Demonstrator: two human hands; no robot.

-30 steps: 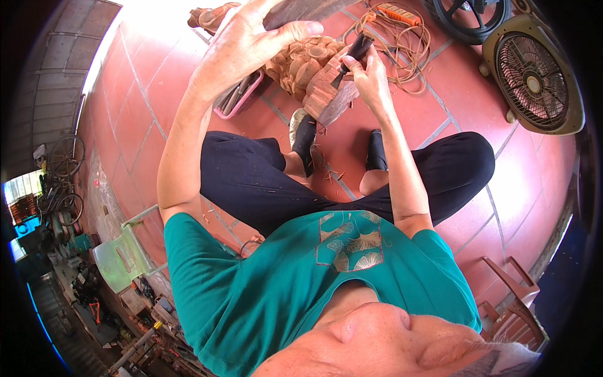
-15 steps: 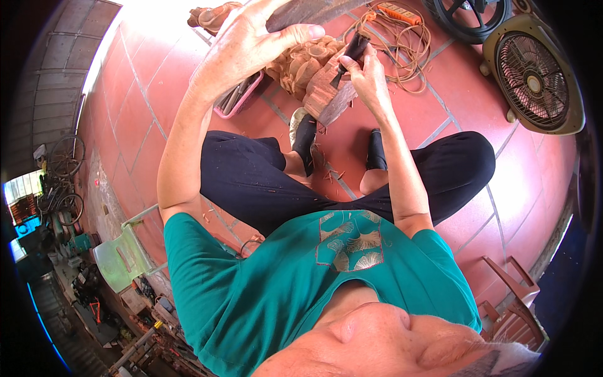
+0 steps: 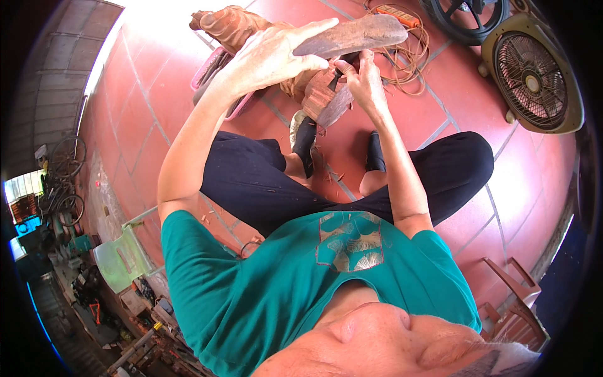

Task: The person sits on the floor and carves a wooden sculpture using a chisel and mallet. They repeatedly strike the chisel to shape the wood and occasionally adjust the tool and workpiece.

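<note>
While the left hand (image 3: 270, 60) lies spread across the top of the wood carving (image 3: 320, 94), fingers flat and pressing on the long dark slab (image 3: 358, 34) that juts from it, the right hand (image 3: 364, 81) is closed around a dark-handled tool (image 3: 339, 75), its tip set into the reddish-brown surface of the piece. Carving is held up off the floor (image 3: 163, 125), above and ahead of the feet, with a lobed upper part (image 3: 229, 25) already rounded and smooth-looking. Lower face near the tool shows cut ridges; looks partly shaped, not finished, though fine detail is too small to read. Wood chips (image 3: 326, 173) scattered on the red tiles between the black shoes (image 3: 304, 135), so a fair amount of material seems to be off. Judgement: mid-work, roughing largely done, detailing under way. Farther out: pink tray (image 3: 210, 66) behind the piece, coiled orange cord (image 3: 408, 47), box fan (image 3: 534, 78), green stool (image 3: 122, 257) at left.
</note>
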